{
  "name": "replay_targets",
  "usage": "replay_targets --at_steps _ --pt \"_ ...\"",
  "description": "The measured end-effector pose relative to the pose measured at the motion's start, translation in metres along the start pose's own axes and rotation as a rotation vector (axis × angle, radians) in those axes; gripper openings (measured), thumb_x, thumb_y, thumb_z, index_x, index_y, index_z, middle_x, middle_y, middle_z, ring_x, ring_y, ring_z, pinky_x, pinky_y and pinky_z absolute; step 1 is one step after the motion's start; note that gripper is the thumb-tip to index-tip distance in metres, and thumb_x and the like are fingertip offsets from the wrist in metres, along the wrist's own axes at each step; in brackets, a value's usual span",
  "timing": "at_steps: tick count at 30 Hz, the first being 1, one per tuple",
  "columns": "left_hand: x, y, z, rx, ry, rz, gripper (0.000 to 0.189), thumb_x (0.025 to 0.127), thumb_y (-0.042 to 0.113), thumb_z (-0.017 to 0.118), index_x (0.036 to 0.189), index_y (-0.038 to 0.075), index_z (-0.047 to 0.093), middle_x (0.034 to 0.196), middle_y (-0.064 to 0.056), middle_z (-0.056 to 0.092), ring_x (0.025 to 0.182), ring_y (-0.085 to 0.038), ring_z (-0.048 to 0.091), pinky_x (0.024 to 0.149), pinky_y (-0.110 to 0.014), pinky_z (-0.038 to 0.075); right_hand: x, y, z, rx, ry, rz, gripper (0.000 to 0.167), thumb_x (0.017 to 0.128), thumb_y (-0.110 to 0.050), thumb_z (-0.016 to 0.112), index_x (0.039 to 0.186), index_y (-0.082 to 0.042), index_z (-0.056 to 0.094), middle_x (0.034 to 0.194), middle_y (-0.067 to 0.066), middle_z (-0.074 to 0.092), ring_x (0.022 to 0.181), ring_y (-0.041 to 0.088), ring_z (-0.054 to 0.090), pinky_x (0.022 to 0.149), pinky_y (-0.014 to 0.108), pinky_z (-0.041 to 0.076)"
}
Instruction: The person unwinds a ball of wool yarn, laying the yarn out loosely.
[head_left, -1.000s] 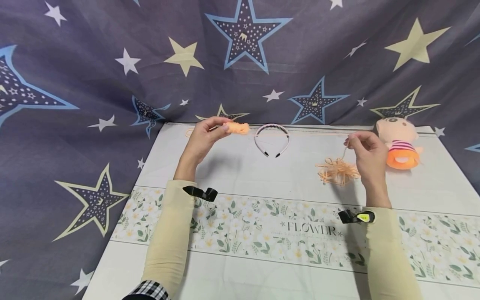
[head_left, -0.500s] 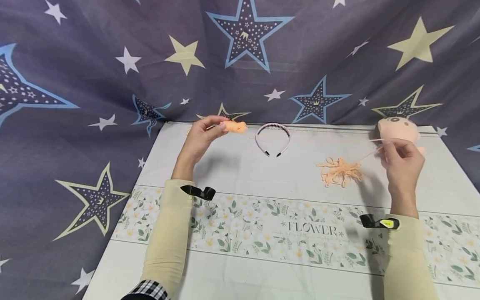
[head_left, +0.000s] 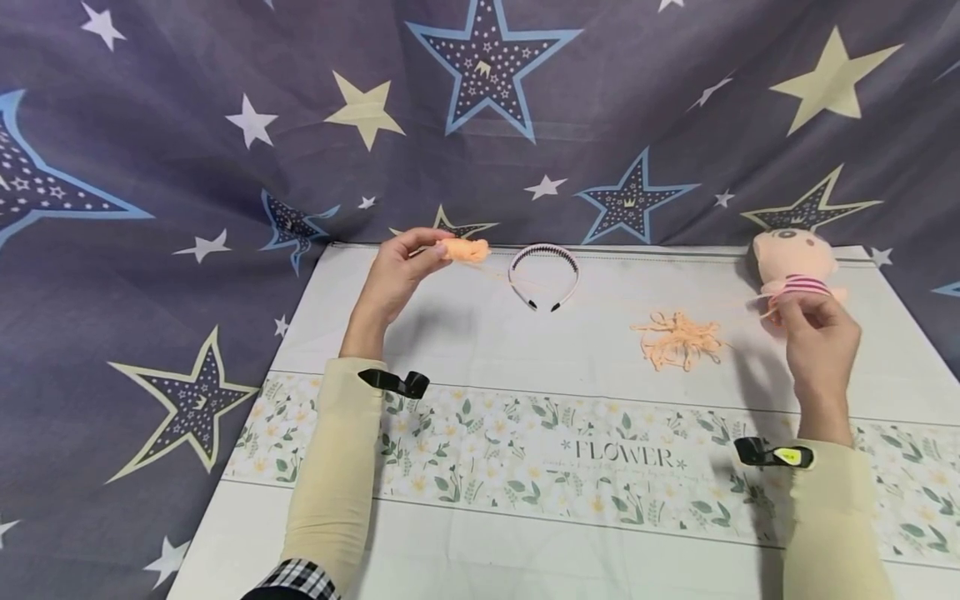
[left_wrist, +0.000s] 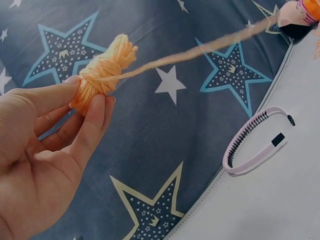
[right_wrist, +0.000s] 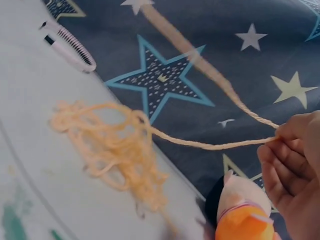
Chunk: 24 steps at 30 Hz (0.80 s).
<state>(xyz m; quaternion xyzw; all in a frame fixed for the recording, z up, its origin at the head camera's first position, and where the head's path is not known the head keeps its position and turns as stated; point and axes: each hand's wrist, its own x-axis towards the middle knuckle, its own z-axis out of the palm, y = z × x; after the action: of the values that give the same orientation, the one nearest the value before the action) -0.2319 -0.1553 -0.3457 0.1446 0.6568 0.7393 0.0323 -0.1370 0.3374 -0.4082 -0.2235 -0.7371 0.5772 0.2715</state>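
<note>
Between thumb and fingers, my left hand [head_left: 392,279] pinches a small wound bundle of orange yarn [left_wrist: 102,75], held up near the table's back left. A yarn strand [left_wrist: 195,52] leads off the bundle to the right. My right hand [head_left: 823,350] pinches this yarn at its fingertips, in front of the plush doll. Two lengths meet there in the right wrist view: one slants up and away, while the other length [right_wrist: 215,146] runs to a loose tangle of yarn [head_left: 681,340]. That tangle lies on the table, left of my right hand.
A pink headband [head_left: 573,287] with dark teeth lies at the back of the table, between my hands. The plush doll [head_left: 795,258] sits at the back right, partly covered by my right hand. A star-printed cloth [head_left: 480,183] hangs behind the table [head_left: 480,533].
My right hand has moved right and slightly toward me, drawing the strand along to the front of the doll. My left hand stays almost still with the bundle.
</note>
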Motion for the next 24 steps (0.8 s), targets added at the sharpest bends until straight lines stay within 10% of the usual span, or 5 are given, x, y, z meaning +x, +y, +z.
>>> replay_targets --at_steps 10,15,24 --pt "-0.001 0.002 0.003 -0.012 -0.016 0.0 0.019 0.091 0.004 0.064 0.109 0.001 0.066 0.11 -0.006 0.062 0.098 -0.015 0.063 0.093 -0.028 0.056 -0.01 0.02 0.005 -0.4 -0.309 -0.037 0.021 0.095 -0.025 0.056 0.103 -0.008 0.065 0.075 -0.024 0.057 0.072 -0.005 0.053 0.058 0.014 0.042" --pt "-0.001 0.004 0.006 0.002 -0.02 -0.001 0.019 0.091 0.003 0.063 0.11 0.001 0.066 0.108 -0.006 0.061 0.098 -0.015 0.062 0.093 -0.028 0.055 -0.013 0.025 0.008 -0.502 -0.432 -0.079 0.03 0.097 -0.027 0.054 0.111 -0.002 0.061 0.092 -0.001 0.061 0.076 0.001 0.052 0.061 0.017 0.043" --pt "0.0 0.006 0.009 -0.005 -0.035 -0.001 0.019 0.091 0.004 0.064 0.109 0.002 0.067 0.109 -0.006 0.06 0.099 -0.016 0.061 0.092 -0.028 0.056 -0.013 0.016 0.021 -0.542 -0.394 -0.081 0.032 0.097 -0.026 0.054 0.114 -0.001 0.061 0.103 0.014 0.06 0.081 0.011 0.051 0.057 0.027 0.046"
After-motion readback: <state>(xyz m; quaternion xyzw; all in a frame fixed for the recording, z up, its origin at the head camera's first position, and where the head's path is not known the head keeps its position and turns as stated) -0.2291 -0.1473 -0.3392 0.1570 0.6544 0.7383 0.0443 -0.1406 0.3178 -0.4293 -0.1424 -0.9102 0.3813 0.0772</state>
